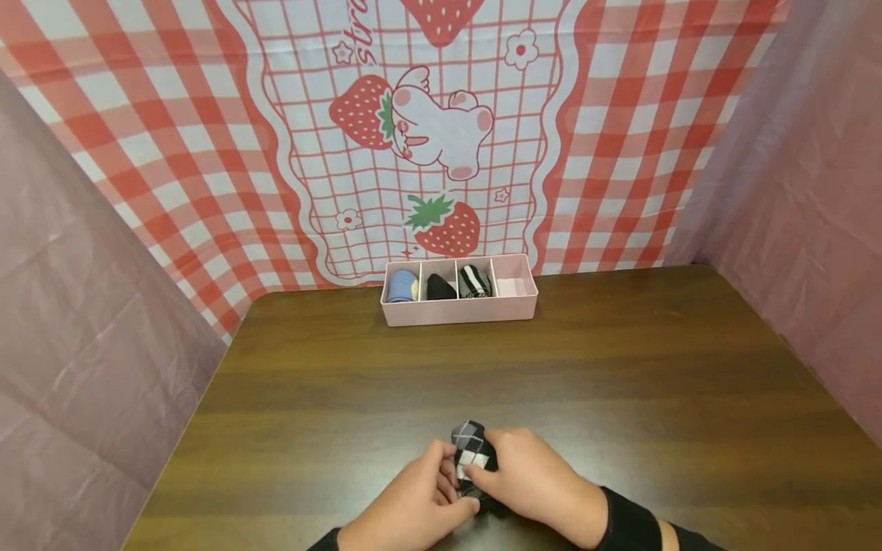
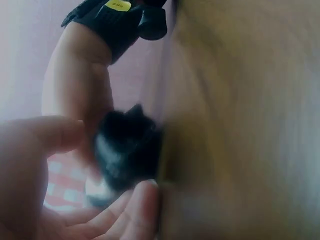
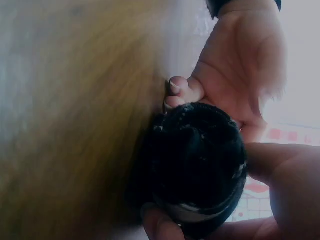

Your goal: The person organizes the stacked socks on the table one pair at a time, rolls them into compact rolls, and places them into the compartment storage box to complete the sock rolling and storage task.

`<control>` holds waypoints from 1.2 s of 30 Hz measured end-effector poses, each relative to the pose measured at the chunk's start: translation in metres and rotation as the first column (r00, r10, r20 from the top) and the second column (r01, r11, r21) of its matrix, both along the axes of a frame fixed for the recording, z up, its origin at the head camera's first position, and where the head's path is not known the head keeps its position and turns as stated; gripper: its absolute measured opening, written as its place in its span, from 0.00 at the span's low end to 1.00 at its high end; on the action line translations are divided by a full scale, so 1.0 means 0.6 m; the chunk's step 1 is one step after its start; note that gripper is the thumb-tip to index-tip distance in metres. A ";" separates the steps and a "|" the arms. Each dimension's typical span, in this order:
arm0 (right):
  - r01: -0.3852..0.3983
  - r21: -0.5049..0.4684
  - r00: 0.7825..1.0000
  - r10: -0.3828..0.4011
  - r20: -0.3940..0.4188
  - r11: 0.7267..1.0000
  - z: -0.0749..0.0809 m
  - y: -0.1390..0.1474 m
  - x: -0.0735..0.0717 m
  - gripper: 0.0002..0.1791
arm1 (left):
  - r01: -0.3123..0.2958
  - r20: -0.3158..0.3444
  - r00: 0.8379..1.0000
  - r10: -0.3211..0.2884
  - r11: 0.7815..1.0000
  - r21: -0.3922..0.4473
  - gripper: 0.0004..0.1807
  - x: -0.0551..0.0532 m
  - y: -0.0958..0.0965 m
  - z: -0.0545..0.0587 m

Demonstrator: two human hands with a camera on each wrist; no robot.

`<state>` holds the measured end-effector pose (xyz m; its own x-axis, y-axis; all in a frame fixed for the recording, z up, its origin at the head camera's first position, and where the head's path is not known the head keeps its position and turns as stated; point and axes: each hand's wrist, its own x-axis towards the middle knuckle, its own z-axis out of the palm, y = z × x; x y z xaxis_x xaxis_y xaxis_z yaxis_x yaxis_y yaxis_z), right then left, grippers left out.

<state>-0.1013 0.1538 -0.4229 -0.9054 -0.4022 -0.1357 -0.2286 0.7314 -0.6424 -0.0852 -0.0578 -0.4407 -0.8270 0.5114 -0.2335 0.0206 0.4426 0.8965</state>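
Note:
A rolled argyle sock bundle [image 1: 472, 464] in black, grey and white is low on the wooden table near its front edge. My right hand [image 1: 530, 478] grips it from the right, thumb on the near face and fingers around the far side. In the right wrist view the sock roll [image 3: 200, 160] shows a dark, round folded end. My left hand [image 1: 420, 501] is at the sock's left side, fingertips right at the fabric, with thumb and fingers apart. In the left wrist view the dark sock [image 2: 127, 150] appears blurred just beyond the left fingertips.
A pink divided box [image 1: 460, 311] stands at the table's back edge. Its compartments hold a blue rolled sock [image 1: 401, 286], a black one [image 1: 439, 288] and a striped one [image 1: 475, 282]; the rightmost compartment shows its bare floor. Behind hangs a red-checked strawberry cloth [image 1: 620, 138].

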 end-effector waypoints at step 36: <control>-0.027 0.107 0.999 0.029 -0.022 0.994 -0.011 -0.010 -0.005 0.26 | -0.504 -0.202 0.853 0.481 0.860 -0.081 0.37 -0.478 -0.113 0.045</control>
<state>-0.1040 0.1480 -0.4294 -0.8974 -0.4120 -0.1577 -0.2643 0.7883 -0.5557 -0.3721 -0.1255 -0.4138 -0.9948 0.0017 -0.1020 -0.0846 0.5441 0.8348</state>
